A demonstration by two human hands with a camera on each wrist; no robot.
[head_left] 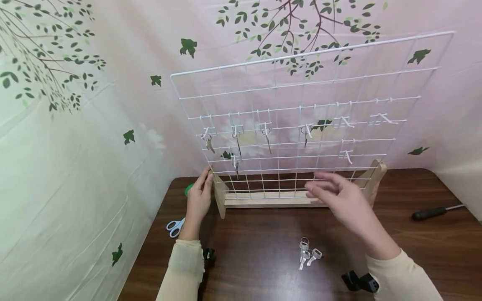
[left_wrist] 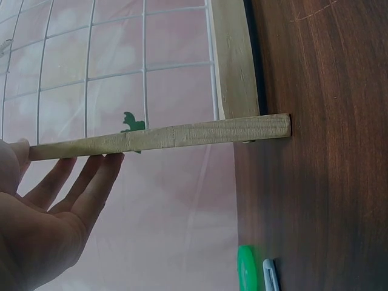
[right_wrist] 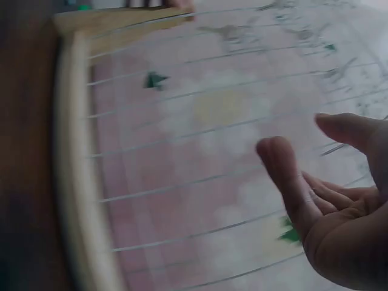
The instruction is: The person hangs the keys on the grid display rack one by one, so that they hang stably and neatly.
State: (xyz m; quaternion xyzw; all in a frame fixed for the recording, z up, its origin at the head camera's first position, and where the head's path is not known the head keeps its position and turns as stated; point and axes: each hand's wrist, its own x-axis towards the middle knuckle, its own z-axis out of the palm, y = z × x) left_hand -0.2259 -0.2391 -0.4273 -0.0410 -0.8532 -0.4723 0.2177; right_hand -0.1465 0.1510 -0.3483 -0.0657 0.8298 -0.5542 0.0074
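A white wire grid rack (head_left: 278,144) stands upright in a wooden base (head_left: 271,203). My left hand (head_left: 199,198) pinches the top of the base's left wooden side piece (left_wrist: 163,136), thumb on one face and fingers on the other. In front of the grid's lower right part, my right hand (head_left: 340,198) hovers with fingers slightly bent, nothing between them. Several keys on rings (head_left: 268,142) hang from white hooks on the left and middle of the grid. Hooks at the right, such as the upper one (head_left: 388,119), carry no key.
A small bunch of keys (head_left: 304,253) lies on the brown table (head_left: 256,259) in front of the rack. Light blue scissors (head_left: 175,228) and a green round object (head_left: 188,190) lie at left, a dark-handled screwdriver (head_left: 429,213) at right. A leaf-patterned curtain (head_left: 113,125) hangs behind.
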